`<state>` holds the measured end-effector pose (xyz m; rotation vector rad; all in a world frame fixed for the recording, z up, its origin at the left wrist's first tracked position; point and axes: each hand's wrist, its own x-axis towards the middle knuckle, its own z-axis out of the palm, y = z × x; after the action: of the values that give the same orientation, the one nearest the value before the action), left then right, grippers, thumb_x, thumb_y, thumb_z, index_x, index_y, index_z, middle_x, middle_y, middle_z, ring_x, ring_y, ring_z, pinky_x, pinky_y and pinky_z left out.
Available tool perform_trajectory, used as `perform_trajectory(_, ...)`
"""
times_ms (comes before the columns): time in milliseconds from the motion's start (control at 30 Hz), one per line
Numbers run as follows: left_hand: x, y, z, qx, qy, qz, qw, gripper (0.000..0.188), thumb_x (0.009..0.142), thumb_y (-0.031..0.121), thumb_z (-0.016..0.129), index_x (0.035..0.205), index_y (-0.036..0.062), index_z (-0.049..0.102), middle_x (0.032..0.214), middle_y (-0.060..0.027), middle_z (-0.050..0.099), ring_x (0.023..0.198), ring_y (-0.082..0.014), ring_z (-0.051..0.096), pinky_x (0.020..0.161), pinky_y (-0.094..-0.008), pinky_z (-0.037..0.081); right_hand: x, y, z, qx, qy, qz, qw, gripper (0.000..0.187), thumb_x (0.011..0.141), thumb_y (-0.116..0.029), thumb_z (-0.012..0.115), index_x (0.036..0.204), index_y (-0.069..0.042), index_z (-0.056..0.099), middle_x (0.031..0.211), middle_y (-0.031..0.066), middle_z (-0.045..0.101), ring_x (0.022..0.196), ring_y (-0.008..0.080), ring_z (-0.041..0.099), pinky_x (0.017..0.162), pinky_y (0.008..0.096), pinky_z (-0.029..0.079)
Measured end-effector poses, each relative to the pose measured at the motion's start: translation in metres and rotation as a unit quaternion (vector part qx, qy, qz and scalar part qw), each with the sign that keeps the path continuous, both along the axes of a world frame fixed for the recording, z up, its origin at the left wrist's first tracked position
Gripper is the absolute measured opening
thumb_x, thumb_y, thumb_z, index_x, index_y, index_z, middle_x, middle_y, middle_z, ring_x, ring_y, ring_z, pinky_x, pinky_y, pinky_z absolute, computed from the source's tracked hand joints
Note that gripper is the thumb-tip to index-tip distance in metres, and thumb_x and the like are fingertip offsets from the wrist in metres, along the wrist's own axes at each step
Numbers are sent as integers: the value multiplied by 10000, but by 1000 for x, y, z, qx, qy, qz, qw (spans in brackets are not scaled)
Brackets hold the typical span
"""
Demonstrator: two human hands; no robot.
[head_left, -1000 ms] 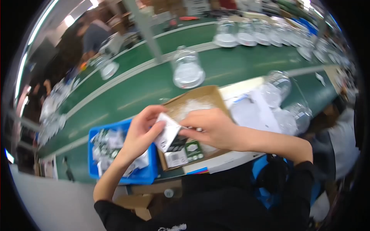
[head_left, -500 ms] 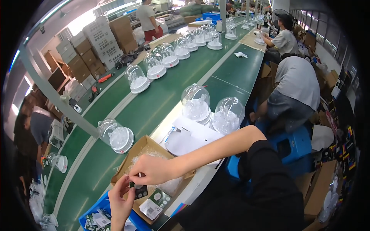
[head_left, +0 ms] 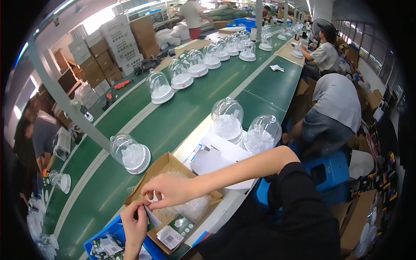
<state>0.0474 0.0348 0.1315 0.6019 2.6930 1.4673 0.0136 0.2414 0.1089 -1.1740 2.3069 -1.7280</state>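
Left hand: the left hand [head_left: 135,222] is over the near-left side of the carton, thumb and forefinger clamped on a small folded card.
Right hand: the right hand [head_left: 174,190] reaches in from the right, fingers curled, thumb and forefinger tips close together just above the card; cannot tell whether they touch it.
Card: the folded card [head_left: 152,219] stands tilted below the fingertips, over the carton, pale on one face, green on the other.
Carton: the open cardboard carton [head_left: 166,162] holds clear plastic wrapping [head_left: 195,209] and, at its near end, a green-and-white printed packet [head_left: 170,237].
Bin: the blue bin [head_left: 118,228], beside the carton on the left, holds similar small packets [head_left: 108,246].
Right of carton: white sheets [head_left: 223,157]; beyond them, two clear domes [head_left: 228,116] on white bases.
Green surface: one domed piece [head_left: 131,154] rests beyond the carton; a row of domes [head_left: 160,89] lines the far side.
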Motion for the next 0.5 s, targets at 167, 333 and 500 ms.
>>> perform_trajectory(167, -5, -10, -6, 35, 20, 26, 999, 78, 848, 20, 635, 908, -28, 650, 760, -62, 656, 692, -89, 599, 636, -221, 471, -6, -12, -5, -20, -225, 88, 970, 269, 890, -169, 658, 1066, 34, 649, 831, 82, 684, 741, 91, 643, 649, 252, 521)
perform_trajectory(333, -13, -15, -3, 59, 40, 29, 997, 113, 833, 45, 683, 921, -20, 654, 806, -90, 669, 712, -122, 619, 654, -238, 482, -10, -12, 0, -41, -237, 60, 969, 243, 912, -145, 626, 1092, 17, 650, 869, 59, 679, 746, 98, 646, 644, 244, 525)
perform_trajectory(500, -10, -26, -1, 42, 43, 30, 998, 147, 829, 69, 699, 949, -7, 660, 855, -102, 686, 745, -153, 644, 675, -264, 500, -15, -22, 8, -30, -317, 52, 946, 189, 910, -109, 618, 1057, 1, 666, 881, 54, 684, 735, 97, 654, 586, 215, 500)
